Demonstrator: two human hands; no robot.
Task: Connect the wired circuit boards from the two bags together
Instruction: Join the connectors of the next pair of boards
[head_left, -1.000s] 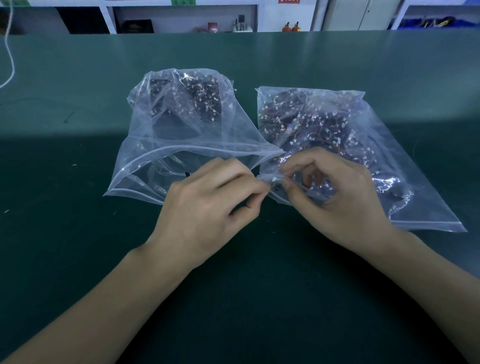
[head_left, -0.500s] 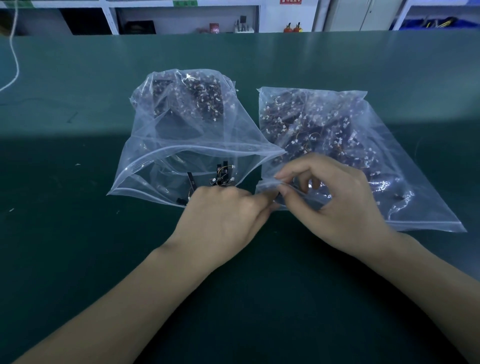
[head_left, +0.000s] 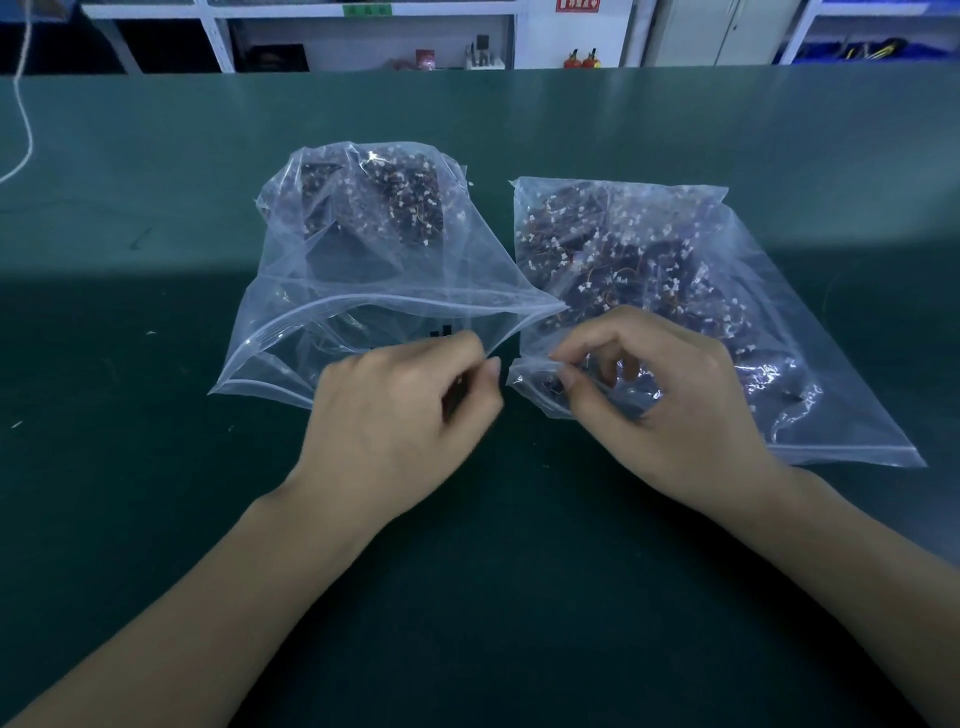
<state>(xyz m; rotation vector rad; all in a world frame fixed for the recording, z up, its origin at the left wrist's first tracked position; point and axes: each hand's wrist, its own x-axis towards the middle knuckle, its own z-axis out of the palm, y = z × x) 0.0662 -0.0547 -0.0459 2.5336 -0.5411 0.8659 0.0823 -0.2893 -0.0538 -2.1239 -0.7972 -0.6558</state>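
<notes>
A white cord (head_left: 23, 119) trails along the table's (head_left: 130, 493) far left edge. Your left bag (head_left: 363, 260) sits left of the table's middle, clear plastic, its zip mouth gaping wide toward you; dark circuit boards (head_left: 405, 208) with thin wires and small white plugs are heaped in its far end. Your left hand (head_left: 400, 415) hovers at that bag's near right corner, fingers curled with thumb against forefinger; what, if anything, it pinches is blurred and you cannot tell. Just beside it, your right hand (head_left: 660, 395) pinches the near left corner of the right bag (head_left: 727, 322) between thumb and forefinger, the other fingers loosely bent over the plastic. That bag lies flat, right of the table's middle, close beside the first, and is crammed with the same dark boards, orange-red wires and white plugs. Shelves (head_left: 363, 36) line the wall beyond the table's far edge.
</notes>
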